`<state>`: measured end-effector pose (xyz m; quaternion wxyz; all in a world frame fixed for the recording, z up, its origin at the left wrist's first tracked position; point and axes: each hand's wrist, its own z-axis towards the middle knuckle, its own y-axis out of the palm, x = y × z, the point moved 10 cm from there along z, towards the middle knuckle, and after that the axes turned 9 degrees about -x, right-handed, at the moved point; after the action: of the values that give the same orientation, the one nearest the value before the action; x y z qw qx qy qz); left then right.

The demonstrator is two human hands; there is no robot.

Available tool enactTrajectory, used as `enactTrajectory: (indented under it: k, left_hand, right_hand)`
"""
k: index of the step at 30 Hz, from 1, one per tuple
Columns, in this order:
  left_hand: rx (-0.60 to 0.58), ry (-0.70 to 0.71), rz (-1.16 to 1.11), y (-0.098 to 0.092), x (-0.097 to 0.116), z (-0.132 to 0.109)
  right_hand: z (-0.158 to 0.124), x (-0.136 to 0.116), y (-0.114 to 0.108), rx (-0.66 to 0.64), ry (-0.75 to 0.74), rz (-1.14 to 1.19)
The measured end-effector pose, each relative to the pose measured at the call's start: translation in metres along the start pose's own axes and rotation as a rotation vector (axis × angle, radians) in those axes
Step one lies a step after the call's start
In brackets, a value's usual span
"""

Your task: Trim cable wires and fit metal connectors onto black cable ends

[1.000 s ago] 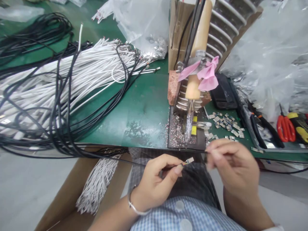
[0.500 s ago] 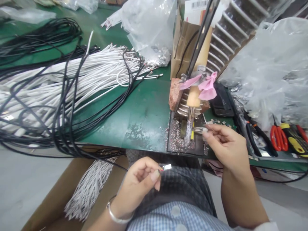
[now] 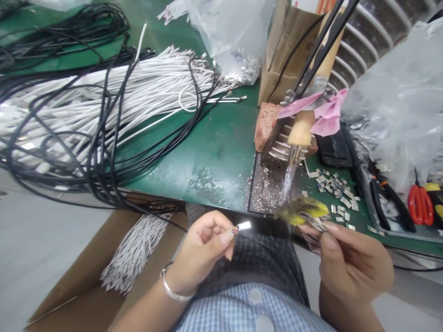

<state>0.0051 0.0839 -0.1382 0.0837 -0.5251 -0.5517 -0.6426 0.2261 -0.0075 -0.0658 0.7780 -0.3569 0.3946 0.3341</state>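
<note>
Left hand (image 3: 204,246) pinches a thin black cable's silver metal connector (image 3: 244,226) below the wooden-handled soldering iron (image 3: 300,133). Right hand (image 3: 349,263) grips a blurred yellow piece (image 3: 301,213) under the iron's tip.

no legible text, labels, brands, numbers or signs anywhere in view.
</note>
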Motion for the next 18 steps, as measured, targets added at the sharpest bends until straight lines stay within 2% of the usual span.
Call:
enactTrajectory:
  k: [3,8,11,15,18]
  left_hand:
    - [0.022,0.023,0.008,-0.003,0.005,-0.001]
    - [0.040,0.047,0.025,-0.006,0.010,-0.003]
    - [0.024,0.057,0.023,-0.004,0.011,-0.005]
    - [0.028,0.049,0.016,-0.003,0.011,-0.008]
    - [0.031,0.044,0.003,-0.002,0.009,-0.007]
  right_hand:
    - [0.002,0.006,0.001,-0.008,-0.010,0.027]
    - [0.012,0.027,0.011,-0.091,0.314,0.295]
    - [0.018,0.032,0.022,-0.124,0.435,0.466]
    - [0.022,0.037,0.028,-0.137,0.497,0.555]
    - [0.015,0.037,0.023,-0.119,0.501,0.525]
